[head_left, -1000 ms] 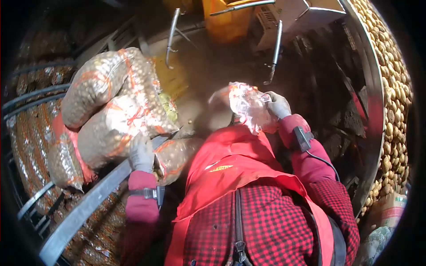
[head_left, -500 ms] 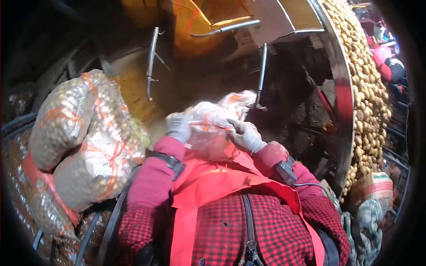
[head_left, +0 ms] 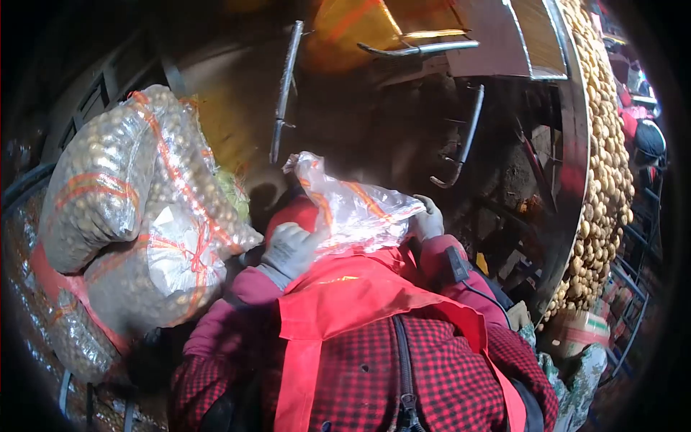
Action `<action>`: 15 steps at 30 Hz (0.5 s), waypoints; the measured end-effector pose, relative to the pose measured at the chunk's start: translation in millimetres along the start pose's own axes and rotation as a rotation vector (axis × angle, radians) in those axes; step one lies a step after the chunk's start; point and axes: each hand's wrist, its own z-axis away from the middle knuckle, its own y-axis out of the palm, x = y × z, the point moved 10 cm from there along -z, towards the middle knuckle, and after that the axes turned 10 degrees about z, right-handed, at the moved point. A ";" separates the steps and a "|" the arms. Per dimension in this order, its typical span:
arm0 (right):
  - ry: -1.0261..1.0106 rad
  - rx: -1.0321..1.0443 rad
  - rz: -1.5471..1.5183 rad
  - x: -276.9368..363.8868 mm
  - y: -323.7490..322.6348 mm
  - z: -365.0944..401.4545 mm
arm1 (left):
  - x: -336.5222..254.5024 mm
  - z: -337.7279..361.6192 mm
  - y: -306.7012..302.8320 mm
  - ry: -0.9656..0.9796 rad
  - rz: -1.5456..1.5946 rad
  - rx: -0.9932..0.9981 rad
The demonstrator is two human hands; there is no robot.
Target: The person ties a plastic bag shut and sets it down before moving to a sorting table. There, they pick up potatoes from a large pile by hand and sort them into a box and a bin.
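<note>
A clear plastic bag with orange stripes (head_left: 360,212) is stretched out between my two gloved hands, above the red apron (head_left: 360,295). It looks flat, with its loose end toward the metal hooks. My left hand (head_left: 289,252), in a pale grey glove, is closed on the bag's left edge. At the right edge, my right hand (head_left: 429,218) pinches the plastic near a corner; its fingers are partly hidden behind the bag.
Filled potato bags (head_left: 101,183) are stacked at the left. Bent metal bars (head_left: 286,93) stand ahead, near cardboard (head_left: 489,43). Many potatoes (head_left: 601,194) lie beyond a metal edge (head_left: 574,165) at the right. A co-worker (head_left: 640,133) is at the far right.
The bag has been spread wider and flatter between my hands. My left hand has moved down and toward me, and my right hand has shifted rightward. The view has turned slightly.
</note>
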 end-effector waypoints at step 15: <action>-1.288 0.000 0.813 303.4 66.9 87.8 | 15.7 -72.6 -28.4 -0.336 -0.020 -0.137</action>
